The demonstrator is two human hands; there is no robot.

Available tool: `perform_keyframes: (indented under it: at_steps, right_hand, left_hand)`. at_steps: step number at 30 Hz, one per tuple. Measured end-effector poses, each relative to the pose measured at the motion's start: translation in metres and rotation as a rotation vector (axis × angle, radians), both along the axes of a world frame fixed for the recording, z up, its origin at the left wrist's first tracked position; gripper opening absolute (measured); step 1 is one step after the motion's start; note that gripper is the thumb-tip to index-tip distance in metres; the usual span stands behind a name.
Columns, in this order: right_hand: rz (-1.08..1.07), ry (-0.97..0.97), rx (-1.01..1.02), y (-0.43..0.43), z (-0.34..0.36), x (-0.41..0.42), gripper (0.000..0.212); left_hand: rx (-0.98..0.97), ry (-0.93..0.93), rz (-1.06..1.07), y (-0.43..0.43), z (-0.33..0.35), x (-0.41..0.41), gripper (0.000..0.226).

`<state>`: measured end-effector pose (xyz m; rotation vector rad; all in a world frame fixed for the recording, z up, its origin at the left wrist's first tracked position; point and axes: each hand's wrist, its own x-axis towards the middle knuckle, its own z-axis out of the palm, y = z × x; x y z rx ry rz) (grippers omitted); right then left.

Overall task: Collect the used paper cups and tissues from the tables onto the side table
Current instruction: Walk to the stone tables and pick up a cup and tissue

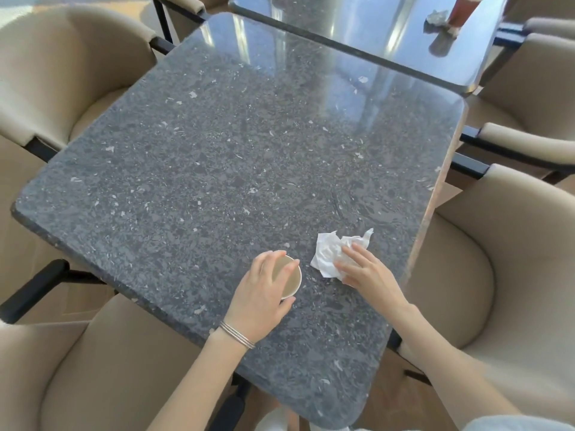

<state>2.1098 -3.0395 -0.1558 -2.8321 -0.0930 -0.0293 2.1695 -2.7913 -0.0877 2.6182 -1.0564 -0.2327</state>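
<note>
A white paper cup (289,279) stands upright near the front of the dark speckled table (202,169). My left hand (259,293) wraps around it from the near side, fingers over its rim. To its right lies a crumpled white tissue (329,251). On the tissue's near right part rests my right hand (364,270), fingers spread flat. Far off, a second table (357,29) carries a red and white cup (462,12) with a small crumpled tissue (437,17) beside it.
Beige upholstered armchairs ring the table: one at the left (62,82), one at the front left (102,365), one at the right (504,269), another at the far right (538,85). Black chair frames (466,163) sit close to the table's edges.
</note>
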Motion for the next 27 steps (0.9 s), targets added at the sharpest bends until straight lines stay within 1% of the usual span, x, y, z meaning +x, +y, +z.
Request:
perform_keyframes:
  at_steps: [3, 5, 7, 10, 13, 16, 20, 23, 27]
  right_hand:
    - [-0.019, -0.012, 0.015, 0.014, -0.001, -0.007, 0.055]
    - [-0.062, -0.051, 0.029, 0.019, -0.001, -0.007, 0.064]
    - [-0.031, -0.049, 0.03, 0.024, 0.0, -0.003, 0.066]
    - [-0.112, -0.043, -0.001, 0.032, -0.004, 0.002, 0.052]
    - [-0.246, -0.08, 0.032, 0.044, -0.009, -0.006, 0.036]
    - [-0.35, -0.12, 0.056, 0.051, -0.007, -0.021, 0.033]
    - [-0.443, -0.112, 0.048, 0.051, 0.008, -0.053, 0.033]
    - [-0.563, -0.146, 0.027, 0.043, 0.033, -0.086, 0.03]
    - [-0.767, -0.231, -0.055, 0.036, 0.076, -0.147, 0.027]
  left_hand:
    - [0.011, -0.007, -0.039, 0.0, 0.002, 0.001, 0.068]
    - [0.011, -0.006, -0.122, 0.0, -0.001, 0.008, 0.068]
    - [0.007, -0.019, -0.152, 0.004, 0.0, 0.011, 0.069]
    - [-0.005, -0.006, -0.253, 0.007, -0.002, 0.022, 0.07]
    - [0.002, 0.002, -0.307, 0.008, -0.002, 0.031, 0.066]
    - [0.003, -0.001, -0.361, 0.001, 0.002, 0.036, 0.064]
    - [-0.018, -0.001, -0.472, -0.023, 0.009, 0.035, 0.065]
    - [-0.051, 0.005, -0.595, -0.051, 0.017, 0.025, 0.066]
    - [-0.115, 0.005, -0.78, -0.095, 0.031, -0.002, 0.065]
